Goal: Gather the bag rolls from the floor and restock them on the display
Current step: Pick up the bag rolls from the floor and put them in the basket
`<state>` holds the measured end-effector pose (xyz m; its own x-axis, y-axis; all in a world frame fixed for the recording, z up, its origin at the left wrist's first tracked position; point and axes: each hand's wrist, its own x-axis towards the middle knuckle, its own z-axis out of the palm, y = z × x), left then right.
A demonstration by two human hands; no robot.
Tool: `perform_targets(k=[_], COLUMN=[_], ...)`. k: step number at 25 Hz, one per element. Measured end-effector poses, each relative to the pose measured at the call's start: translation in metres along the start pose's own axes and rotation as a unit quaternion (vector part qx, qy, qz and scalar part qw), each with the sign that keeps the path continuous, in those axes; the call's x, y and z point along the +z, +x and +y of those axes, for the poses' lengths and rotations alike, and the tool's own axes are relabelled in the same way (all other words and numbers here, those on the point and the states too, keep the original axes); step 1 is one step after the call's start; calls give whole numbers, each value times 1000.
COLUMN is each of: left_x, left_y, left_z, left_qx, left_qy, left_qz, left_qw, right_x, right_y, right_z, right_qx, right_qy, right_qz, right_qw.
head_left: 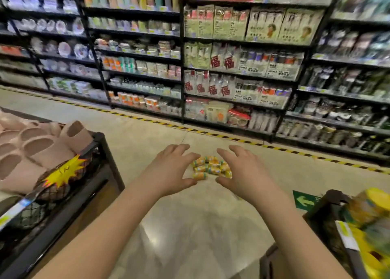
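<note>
Several small yellow bag rolls (211, 167) lie in a cluster on the beige floor, ahead of me. My left hand (171, 169) is spread just left of the pile, fingers straight, thumb low near one roll. My right hand (242, 171) is spread just right of the pile, partly covering its right edge. Neither hand holds a roll. A black wire display bin (329, 207) with yellow packs stands at the lower right.
A black display bin (101, 143) with pink slippers and a yellow starburst tag stands at the left. Stocked black shelves (232, 71) run along the far side behind a yellow-black floor stripe (211, 133). A green arrow sign (304, 200) is on the floor at right.
</note>
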<state>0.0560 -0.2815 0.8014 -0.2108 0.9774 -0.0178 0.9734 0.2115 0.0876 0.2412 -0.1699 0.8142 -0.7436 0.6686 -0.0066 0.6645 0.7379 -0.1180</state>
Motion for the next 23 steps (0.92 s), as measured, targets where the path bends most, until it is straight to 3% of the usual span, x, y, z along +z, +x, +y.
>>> perform_targets(k=[6, 15, 23], left_x=[34, 69, 107], left_y=[133, 385, 559], left_z=[-34, -158, -198], left_qx=[36, 54, 67], left_qy=[-17, -49, -67], left_qz=[-37, -97, -167], left_qw=[999, 993, 981], right_x=[36, 56, 79], right_y=[96, 359, 524], right_z=[60, 103, 189], right_qx=[56, 88, 114], right_qy=[19, 17, 30], right_qz=[-12, -61, -112], right_qw=[998, 994, 987])
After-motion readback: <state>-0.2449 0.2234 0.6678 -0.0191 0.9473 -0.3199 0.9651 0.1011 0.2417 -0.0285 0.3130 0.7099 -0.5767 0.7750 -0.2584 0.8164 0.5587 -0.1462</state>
